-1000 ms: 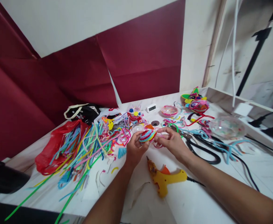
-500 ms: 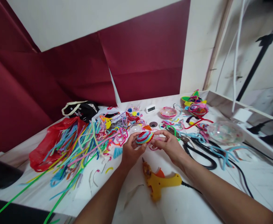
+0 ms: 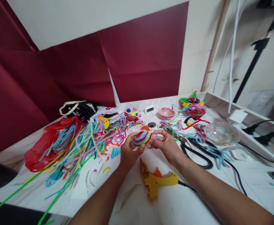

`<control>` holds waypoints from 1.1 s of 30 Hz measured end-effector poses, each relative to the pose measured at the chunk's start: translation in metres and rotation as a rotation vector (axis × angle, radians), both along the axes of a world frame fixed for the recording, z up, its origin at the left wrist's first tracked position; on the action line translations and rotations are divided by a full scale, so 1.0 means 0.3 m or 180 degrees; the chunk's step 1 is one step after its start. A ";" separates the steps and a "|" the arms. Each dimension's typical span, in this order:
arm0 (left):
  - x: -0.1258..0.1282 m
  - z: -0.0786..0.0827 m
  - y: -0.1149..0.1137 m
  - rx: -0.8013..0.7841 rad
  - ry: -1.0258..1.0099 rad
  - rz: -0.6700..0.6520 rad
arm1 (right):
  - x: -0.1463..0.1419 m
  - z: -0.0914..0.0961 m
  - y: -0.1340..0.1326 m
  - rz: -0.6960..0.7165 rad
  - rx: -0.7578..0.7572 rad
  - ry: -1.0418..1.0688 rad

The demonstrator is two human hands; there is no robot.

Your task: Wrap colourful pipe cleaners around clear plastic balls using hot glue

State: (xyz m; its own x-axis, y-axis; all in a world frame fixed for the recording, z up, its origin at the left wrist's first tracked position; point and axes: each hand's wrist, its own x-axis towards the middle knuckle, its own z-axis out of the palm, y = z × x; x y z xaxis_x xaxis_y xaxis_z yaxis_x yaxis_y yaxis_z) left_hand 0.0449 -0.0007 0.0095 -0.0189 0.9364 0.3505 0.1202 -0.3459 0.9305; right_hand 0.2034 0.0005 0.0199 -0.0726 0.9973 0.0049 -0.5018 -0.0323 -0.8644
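My left hand [image 3: 128,150] grips a small ball [image 3: 142,137] wound with red, blue, yellow and pink pipe cleaners, holding it just above the white table [image 3: 188,200]. My right hand [image 3: 165,145] pinches the ball's right side, fingers closed on it and on a pink pipe-cleaner end. A yellow glue gun [image 3: 155,180] lies on the table right below both hands, its black cord running to the right.
A heap of coloured pipe cleaners [image 3: 80,143] spills from a red bag [image 3: 42,147] at the left. Black scissors [image 3: 195,153], a clear plastic dome [image 3: 221,132], finished pipe-cleaner figures [image 3: 194,106], a small white clock [image 3: 149,109] and a black bag [image 3: 80,110] lie behind.
The view has shifted slightly, so everything sits a little further left. Both hands stay closed on the ball, with only small finger movement.
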 end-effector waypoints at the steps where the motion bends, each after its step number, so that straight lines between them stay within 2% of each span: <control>1: 0.002 0.000 -0.002 0.0008 -0.0027 0.0003 | -0.002 0.001 -0.001 -0.0022 0.0019 0.0015; 14: 0.007 -0.001 -0.002 0.0091 -0.0079 0.0062 | -0.007 -0.001 -0.011 -0.0186 0.0134 0.0033; 33: 0.036 0.004 -0.002 0.0250 -0.0245 -0.0094 | -0.003 -0.010 -0.007 -0.0422 0.0328 -0.0184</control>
State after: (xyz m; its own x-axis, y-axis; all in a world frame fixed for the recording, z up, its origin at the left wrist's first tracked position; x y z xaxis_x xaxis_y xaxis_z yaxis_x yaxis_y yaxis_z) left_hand 0.0559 -0.0014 0.0108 -0.0215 0.9067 0.4213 0.0380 -0.4203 0.9066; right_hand 0.2024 -0.0017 0.0169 0.0565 0.9926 0.1073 -0.4451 0.1212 -0.8872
